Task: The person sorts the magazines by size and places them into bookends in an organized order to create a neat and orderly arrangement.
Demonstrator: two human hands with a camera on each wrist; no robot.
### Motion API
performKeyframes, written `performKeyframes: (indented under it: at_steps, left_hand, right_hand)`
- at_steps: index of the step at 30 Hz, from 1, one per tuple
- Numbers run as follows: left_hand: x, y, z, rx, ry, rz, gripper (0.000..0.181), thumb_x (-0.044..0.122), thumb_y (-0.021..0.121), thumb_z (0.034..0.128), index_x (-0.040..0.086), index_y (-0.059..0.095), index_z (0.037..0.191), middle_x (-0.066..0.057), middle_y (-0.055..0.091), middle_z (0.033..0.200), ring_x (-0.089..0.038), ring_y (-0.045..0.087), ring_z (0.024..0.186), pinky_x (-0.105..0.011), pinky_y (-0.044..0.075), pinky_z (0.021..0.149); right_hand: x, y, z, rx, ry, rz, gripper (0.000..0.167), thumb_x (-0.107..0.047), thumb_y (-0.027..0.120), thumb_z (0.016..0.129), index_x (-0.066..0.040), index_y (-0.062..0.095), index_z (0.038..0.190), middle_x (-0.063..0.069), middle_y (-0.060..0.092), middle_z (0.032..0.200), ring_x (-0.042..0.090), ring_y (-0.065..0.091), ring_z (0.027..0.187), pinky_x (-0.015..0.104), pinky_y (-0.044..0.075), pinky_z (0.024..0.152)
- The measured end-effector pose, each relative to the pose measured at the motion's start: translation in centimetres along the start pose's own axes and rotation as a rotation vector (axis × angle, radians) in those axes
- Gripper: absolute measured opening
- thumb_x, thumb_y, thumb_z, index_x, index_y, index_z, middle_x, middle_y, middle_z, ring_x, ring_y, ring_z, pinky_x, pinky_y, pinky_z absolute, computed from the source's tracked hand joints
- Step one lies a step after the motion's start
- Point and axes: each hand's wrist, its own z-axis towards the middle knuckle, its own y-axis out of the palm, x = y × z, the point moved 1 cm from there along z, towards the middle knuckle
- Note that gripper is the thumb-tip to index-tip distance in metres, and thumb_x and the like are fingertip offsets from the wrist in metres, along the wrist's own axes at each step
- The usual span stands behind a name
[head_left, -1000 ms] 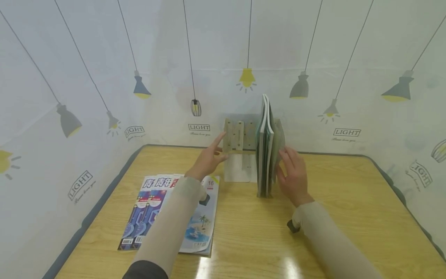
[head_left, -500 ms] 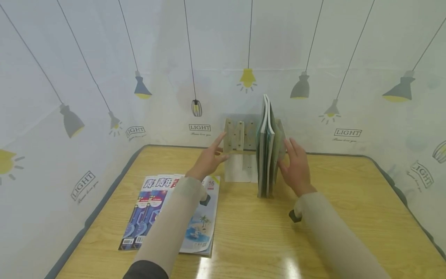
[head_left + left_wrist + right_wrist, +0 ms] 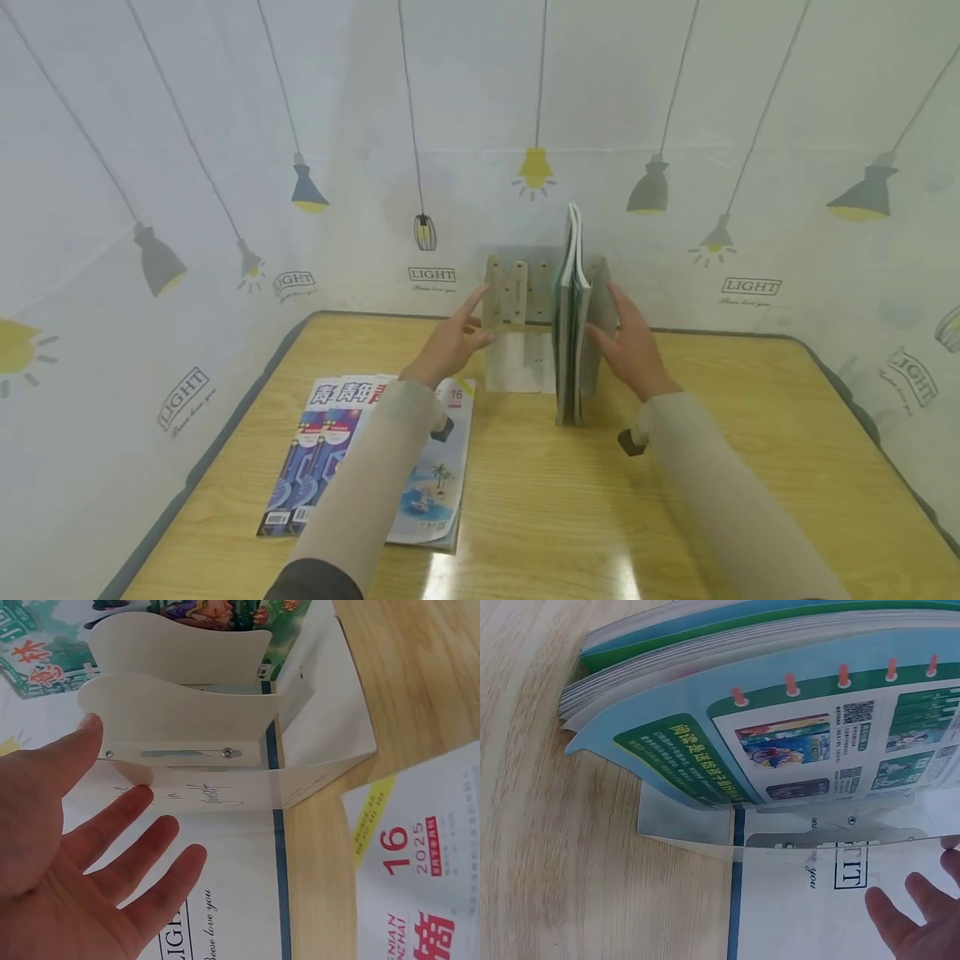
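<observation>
Head view: off-white rack [image 3: 513, 367] at far side of wood-grain desk [image 3: 750, 417]. Holds upright mags [image 3: 572, 358] in R part, side by side, approx. vertical. L grip [image 3: 446, 346] w/ fingers extended & apart, index at rack's L end; R grip [image 3: 637, 346] likewise unclenched, at R end. Loose mags [image 3: 438, 483], glossy, overlapping flat, front L, partly hidden by L sleeve [image 3: 375, 475].

L wrist view: thin, smooth dividers [image 3: 172, 716] w/ wavy edges; fingers near-straight by end plate [image 3: 225, 791].

R wrist view: pale-blue mag cover [image 3: 619, 739], gently curved; fingertips just beside rack's thin outer edge.
</observation>
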Motion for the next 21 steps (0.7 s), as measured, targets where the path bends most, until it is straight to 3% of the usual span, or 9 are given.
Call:
performKeyframes:
  at_steps: [8, 15, 21]
  left_hand:
    - [0.1, 0.1, 0.0, -0.015, 0.003, 0.023, 0.084, 0.038, 0.064, 0.0936, 0.058, 0.004, 0.149, -0.012, 0.054, 0.136, -0.031, 0.054, 0.119, -0.054, 0.051, 0.089]
    - [-1.3, -0.1, -1.4, 0.020, -0.022, 0.010, 0.092, 0.042, 0.067, 0.0906, 0.056, -0.004, 0.148, -0.008, 0.049, 0.143, -0.029, 0.051, 0.123, -0.053, 0.048, 0.093]
    - [-2.9, -0.5, -3.2, 0.032, -0.059, 0.041, 0.080, 0.037, 0.067, 0.0911, 0.036, 0.018, 0.155, -0.010, 0.044, 0.146, -0.033, 0.046, 0.127, -0.055, 0.043, 0.099]
  right_hand:
    - [-0.3, -0.1, 0.0, -0.051, 0.066, 0.016, 0.079, -0.025, 0.063, 0.096, -0.012, 0.014, 0.156, 0.015, 0.018, 0.159, 0.040, 0.025, 0.140, 0.057, 0.030, 0.109]
    - [-0.3, 0.1, -0.1, -0.089, 0.097, 0.029, 0.083, -0.037, 0.062, 0.095, -0.022, 0.009, 0.157, 0.017, 0.021, 0.158, 0.052, 0.043, 0.123, 0.063, 0.034, 0.103]
    - [0.1, 0.0, -0.5, -0.112, 0.092, 0.072, 0.083, -0.034, 0.062, 0.096, -0.025, 0.007, 0.157, 0.020, 0.016, 0.159, 0.055, 0.045, 0.120, 0.062, 0.043, 0.096]
